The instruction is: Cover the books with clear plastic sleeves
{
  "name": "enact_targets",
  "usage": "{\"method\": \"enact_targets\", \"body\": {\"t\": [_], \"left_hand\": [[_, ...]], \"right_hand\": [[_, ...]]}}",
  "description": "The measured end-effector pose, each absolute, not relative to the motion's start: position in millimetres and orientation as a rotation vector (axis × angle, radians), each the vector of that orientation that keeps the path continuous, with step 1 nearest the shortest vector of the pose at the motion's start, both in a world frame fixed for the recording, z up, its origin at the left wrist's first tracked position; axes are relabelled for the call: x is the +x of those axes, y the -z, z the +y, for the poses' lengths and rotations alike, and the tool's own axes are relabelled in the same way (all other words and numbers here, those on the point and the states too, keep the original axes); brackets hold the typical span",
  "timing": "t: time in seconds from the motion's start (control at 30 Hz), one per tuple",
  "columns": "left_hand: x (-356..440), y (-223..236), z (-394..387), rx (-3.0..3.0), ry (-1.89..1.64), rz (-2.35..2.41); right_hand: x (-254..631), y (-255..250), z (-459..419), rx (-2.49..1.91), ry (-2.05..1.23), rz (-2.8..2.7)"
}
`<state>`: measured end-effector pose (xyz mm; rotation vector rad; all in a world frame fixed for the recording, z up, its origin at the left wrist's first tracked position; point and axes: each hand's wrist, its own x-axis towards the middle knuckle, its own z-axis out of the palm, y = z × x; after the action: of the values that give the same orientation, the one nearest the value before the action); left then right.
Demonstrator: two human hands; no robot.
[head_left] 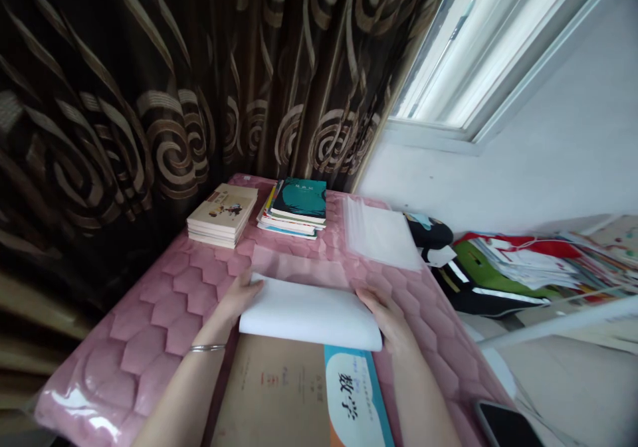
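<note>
A mathematics textbook point(279, 394), with a brown, orange and blue cover, lies on the pink tabletop in front of me. Across its far part curls a white sheet point(309, 314), seemingly a bent-back cover or page. My left hand point(242, 294) grips the sheet's left edge, thumb on top. My right hand point(383, 311) holds the right edge, its fingers partly hidden behind the curl. Just beyond the sheet, a clear plastic book cover point(299, 266) lies flat; whether it is joined to the book, I cannot tell.
Cream books point(222, 211) are stacked at the back left, beside a mixed pile topped by a teal book point(300, 198). Clear plastic covers point(381, 234) lie at the back right. A phone point(508, 426) rests near the right edge. Bags and papers point(523, 264) sit beyond the table.
</note>
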<state>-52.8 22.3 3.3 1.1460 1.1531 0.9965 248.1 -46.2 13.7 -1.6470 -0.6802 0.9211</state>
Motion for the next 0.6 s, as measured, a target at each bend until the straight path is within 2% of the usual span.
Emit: {"method": "enact_targets", "body": {"t": [0.13,0.33,0.6], "left_hand": [[-50.6,-9.6,19.5,1.184,-1.084,1.077],[-47.9,-17.5,16.6,1.23,-1.144,1.083],[-44.9,-27.9,12.0,1.353,-1.246,1.103]], "right_hand": [[251.2,-12.2,-48.6,-1.484,-1.034,-0.537],[251.9,-19.6,-52.7,-1.392,-1.141,-0.623],[256.3,-21.8,-57.1,-1.436,-0.978,-0.674]]}}
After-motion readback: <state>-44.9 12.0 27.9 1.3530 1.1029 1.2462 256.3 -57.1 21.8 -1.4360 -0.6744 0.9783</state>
